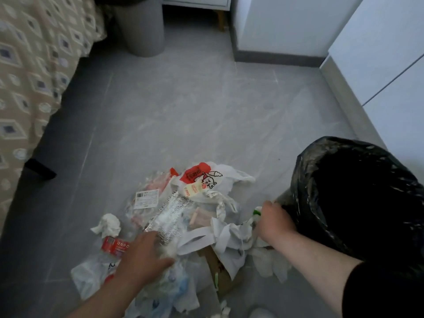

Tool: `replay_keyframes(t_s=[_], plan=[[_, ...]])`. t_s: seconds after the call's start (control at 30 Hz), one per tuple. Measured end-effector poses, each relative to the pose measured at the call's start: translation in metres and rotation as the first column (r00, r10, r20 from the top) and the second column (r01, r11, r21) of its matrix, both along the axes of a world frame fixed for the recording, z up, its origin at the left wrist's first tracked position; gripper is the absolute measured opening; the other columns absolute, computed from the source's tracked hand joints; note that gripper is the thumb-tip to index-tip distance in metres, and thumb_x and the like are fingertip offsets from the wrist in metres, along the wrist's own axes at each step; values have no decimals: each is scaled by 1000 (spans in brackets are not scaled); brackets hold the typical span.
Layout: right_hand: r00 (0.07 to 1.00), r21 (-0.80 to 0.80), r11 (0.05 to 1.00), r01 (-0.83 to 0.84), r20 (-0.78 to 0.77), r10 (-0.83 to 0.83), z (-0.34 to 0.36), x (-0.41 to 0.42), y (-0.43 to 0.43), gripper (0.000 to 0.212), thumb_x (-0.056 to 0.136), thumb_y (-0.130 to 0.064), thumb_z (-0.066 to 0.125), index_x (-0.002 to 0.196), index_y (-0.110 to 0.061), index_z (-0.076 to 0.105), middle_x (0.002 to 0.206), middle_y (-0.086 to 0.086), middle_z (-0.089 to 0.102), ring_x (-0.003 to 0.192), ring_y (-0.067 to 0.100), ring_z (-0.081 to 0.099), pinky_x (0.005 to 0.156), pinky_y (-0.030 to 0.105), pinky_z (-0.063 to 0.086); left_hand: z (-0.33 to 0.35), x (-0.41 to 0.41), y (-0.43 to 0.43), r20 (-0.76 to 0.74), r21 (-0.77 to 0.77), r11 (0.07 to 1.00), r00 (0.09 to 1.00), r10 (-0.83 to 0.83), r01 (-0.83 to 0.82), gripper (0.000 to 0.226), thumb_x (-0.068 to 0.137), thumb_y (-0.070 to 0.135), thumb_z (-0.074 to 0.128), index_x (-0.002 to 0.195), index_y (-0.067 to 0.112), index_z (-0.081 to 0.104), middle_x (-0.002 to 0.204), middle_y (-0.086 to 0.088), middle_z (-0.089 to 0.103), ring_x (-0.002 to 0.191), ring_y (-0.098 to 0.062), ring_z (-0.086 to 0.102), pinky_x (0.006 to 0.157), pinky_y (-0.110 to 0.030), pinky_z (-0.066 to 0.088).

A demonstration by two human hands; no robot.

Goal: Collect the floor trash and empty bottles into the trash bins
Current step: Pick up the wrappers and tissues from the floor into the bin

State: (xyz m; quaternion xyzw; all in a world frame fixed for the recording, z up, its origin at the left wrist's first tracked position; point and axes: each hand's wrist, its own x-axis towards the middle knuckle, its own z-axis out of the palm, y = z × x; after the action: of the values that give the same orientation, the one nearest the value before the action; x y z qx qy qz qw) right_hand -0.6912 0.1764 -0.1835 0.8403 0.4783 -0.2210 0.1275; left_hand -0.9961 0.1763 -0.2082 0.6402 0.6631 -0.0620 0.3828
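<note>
A heap of floor trash lies in front of me: a white plastic bag with a red print [206, 180], a silver foil wrapper [169, 214], crumpled tissue [107, 224], a clear bottle with a red label [114, 245] and thin clear bags [87, 278]. My left hand [142, 258] rests on the heap, fingers closed on the lower end of the foil wrapper and clear plastic. My right hand [275, 222] is closed on white-and-green crumpled trash [255, 214] right beside the bin lined with a black bag [358, 198].
A second grey bin [142, 28] stands at the back by the bed with a patterned cover [29, 72]. White cabinets [378, 65] run along the right. A brown cardboard piece [218, 267] lies under the heap. The grey tiled floor [195, 111] stretches between.
</note>
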Motion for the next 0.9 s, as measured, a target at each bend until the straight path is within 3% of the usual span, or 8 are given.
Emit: replay_keyframes(t_s=[0.13, 0.27, 0.37, 0.43, 0.5, 0.57, 0.77, 0.9], plan=[[997, -1, 999, -53, 52, 53, -8, 2, 2, 28, 88, -8, 49, 115, -5, 54, 122, 16, 54, 108, 31, 59, 86, 34, 49, -1, -3, 2, 157, -7, 990, 977, 143, -144, 66, 58, 26, 82, 119, 21, 57, 110, 5, 64, 88, -10, 56, 77, -24, 44], [991, -38, 994, -100, 81, 103, -8, 1, 2, 27, 89, -9, 47, 111, -10, 63, 122, 14, 55, 107, 29, 60, 85, 33, 50, 1, -6, 6, 186, 27, 985, 969, 162, -170, 60, 68, 19, 80, 124, 15, 56, 108, 0, 60, 89, -8, 49, 77, -22, 36], [978, -27, 982, -185, 94, 187, -2, -3, 2, 28, 87, -10, 47, 109, -13, 64, 120, 13, 55, 110, 30, 57, 87, 33, 49, 11, -7, 11, 285, 41, 970, 934, 217, -238, 45, 68, 15, 81, 99, 32, 53, 95, 8, 58, 81, -10, 54, 69, -25, 40], [984, 58, 983, -175, 42, 172, 4, -6, 5, 23, 85, -13, 51, 105, -14, 63, 118, 12, 50, 104, 30, 58, 83, 34, 50, 13, -13, 15, 349, 9, 953, 894, 281, -303, 46, 67, 16, 83, 94, 35, 50, 95, 9, 57, 82, -10, 56, 66, -23, 42], [992, 185, 976, -114, -37, 122, 15, -10, 7, 13, 85, -18, 56, 97, -14, 60, 113, 9, 45, 90, 29, 59, 74, 33, 50, 17, -20, 16, 378, 0, 941, 871, 312, -337, 61, 66, 21, 85, 117, 28, 53, 110, 1, 56, 89, -14, 57, 67, -27, 46], [990, 273, 957, -94, -79, 119, 23, -10, 9, 14, 85, -23, 59, 95, -13, 59, 109, 7, 44, 85, 27, 58, 72, 33, 51, 18, -26, 19, 400, 11, 932, 856, 329, -363, 68, 66, 22, 85, 126, 24, 52, 117, -1, 55, 91, -16, 59, 66, -28, 49], [961, 532, 846, -19, -224, 162, 74, -6, 12, 18, 80, -16, 64, 97, -13, 67, 96, 5, 62, 91, 25, 59, 77, 31, 45, 58, -43, 29, 537, 68, 898, 774, 334, -435, 72, 55, 33, 89, 119, 29, 57, 114, 0, 61, 90, -12, 60, 69, -29, 50], [946, 666, 744, 50, -270, 178, 127, -3, 9, 21, 79, -17, 71, 100, -19, 69, 87, -2, 65, 81, 15, 59, 70, 25, 43, 100, -42, 42, 612, 147, 858, 727, 313, -493, 62, 61, 17, 88, 111, 36, 56, 113, 2, 62, 93, -12, 61, 74, -29, 49]])
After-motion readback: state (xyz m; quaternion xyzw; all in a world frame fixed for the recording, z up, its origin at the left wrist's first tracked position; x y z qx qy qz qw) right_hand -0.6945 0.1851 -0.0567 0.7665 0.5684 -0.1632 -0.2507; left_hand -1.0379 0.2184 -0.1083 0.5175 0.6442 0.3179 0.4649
